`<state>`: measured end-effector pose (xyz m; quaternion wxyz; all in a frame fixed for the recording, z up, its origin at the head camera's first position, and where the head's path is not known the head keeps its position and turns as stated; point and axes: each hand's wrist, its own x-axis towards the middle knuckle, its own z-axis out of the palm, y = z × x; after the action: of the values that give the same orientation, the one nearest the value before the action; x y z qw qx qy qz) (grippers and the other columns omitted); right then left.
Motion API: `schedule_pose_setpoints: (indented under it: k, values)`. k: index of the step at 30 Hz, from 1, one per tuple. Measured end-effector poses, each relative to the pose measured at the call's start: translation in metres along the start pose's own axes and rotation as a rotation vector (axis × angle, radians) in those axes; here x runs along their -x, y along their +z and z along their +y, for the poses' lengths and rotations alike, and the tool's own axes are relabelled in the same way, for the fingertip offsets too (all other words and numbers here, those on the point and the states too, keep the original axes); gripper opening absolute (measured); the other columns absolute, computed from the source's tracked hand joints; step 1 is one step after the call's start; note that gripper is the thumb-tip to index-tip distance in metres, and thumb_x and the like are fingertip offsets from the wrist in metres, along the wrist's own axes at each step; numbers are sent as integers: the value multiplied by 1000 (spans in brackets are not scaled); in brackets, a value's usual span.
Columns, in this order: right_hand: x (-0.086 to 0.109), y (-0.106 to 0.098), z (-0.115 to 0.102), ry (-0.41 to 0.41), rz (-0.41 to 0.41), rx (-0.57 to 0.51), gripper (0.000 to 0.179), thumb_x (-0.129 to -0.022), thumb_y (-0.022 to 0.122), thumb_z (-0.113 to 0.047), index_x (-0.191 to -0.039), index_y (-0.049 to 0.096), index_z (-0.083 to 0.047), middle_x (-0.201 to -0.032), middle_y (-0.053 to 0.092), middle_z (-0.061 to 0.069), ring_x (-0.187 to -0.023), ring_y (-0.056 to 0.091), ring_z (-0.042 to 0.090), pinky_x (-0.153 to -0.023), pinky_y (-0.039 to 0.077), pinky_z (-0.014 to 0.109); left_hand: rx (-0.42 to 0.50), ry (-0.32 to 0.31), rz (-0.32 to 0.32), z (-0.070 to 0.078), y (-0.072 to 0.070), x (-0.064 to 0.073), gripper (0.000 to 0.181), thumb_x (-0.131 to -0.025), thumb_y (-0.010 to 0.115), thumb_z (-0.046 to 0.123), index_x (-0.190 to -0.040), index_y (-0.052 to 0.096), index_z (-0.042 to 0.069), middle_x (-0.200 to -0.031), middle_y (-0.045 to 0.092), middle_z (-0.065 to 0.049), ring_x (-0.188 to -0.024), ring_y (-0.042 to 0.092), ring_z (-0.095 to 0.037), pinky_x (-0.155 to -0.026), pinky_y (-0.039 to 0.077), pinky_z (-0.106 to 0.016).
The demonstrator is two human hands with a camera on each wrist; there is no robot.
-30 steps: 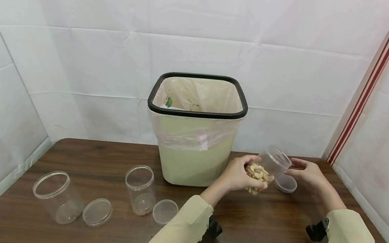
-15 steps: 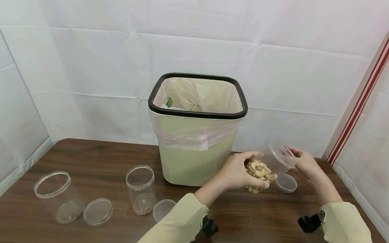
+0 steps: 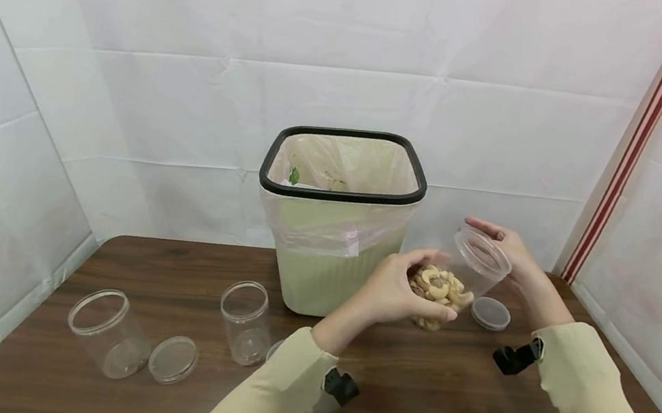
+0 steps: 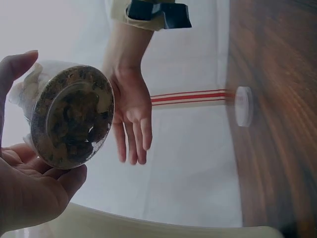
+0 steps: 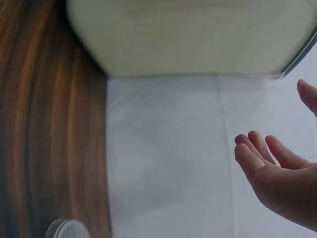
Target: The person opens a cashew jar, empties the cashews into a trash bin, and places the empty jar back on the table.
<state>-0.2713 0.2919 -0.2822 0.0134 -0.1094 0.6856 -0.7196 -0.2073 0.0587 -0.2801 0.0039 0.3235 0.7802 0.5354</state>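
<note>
In the head view my left hand [image 3: 385, 292] grips a clear plastic jar [image 3: 480, 274] near its base. Cashews and other nuts [image 3: 440, 287] fill the lower part; the jar tilts with its uncovered mouth up and to the right. Behind the jar's rim is my right hand [image 3: 519, 261], partly hidden by it. The left wrist view shows the jar's round base [image 4: 73, 116] and the right hand [image 4: 132, 104] beyond, its fingers straight and the palm bare. In the right wrist view that hand [image 5: 285, 183] holds nothing. A round lid [image 3: 491, 313] lies on the table below the jar.
A pale green bin [image 3: 335, 276] with a black rim and plastic liner stands at the back centre, some waste inside. On the left are two empty clear jars [image 3: 121, 346] and two lids [image 3: 172, 360], one partly behind the left sleeve [image 3: 265, 391]. White sheeting surrounds the table [image 3: 405, 408].
My right hand has risen from beside the lid to behind the jar's mouth, its fingers holding nothing. The left hand keeps its grip on the jar; the head view has shifted slightly.
</note>
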Motion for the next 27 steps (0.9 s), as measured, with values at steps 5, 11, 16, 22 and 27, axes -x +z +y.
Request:
schedule_pose_setpoints:
  k: [5,11,16,22,27]
  values:
    - [-6,15,-14,-20,-23,-65,28,-84,61,1,-92,66,-25,-87,69,-9,-82,63,3,-72,49,15,0,34,6,8,-12,4,68,-59,85,20,-121,57,15,-102,62,7,-87,56,-1,-78,46,-17]
    - [-11,32,-27,-30,-59,-199,24,-85,58,3,-98,64,-16,-89,68,-2,-83,64,8,-73,50,18,-3,42,38,15,-26,11,68,-59,86,21,-121,57,17,-105,61,6,-89,56,-3,-79,46,-19]
    - [-14,45,-38,-34,-52,-203,31,-91,51,-2,-122,48,-1,-91,66,-2,-84,63,9,-76,50,18,40,68,45,22,-40,18,67,-61,84,16,-122,55,13,-105,61,2,-89,57,-6,-79,47,-21]
    - [-17,56,-49,-37,-29,-122,59,-90,56,-9,-138,26,7,-100,59,-3,-87,59,6,-77,48,17,4,91,74,31,-58,26,66,-61,84,15,-121,56,12,-104,63,-1,-87,57,-8,-78,48,-23]
    - [-22,61,-55,-40,-22,-130,66,-88,59,-11,-140,24,6,-105,56,0,-95,57,8,-78,48,19,-3,98,112,35,-72,33,66,-61,83,14,-121,55,11,-105,63,0,-88,58,-9,-79,49,-24]
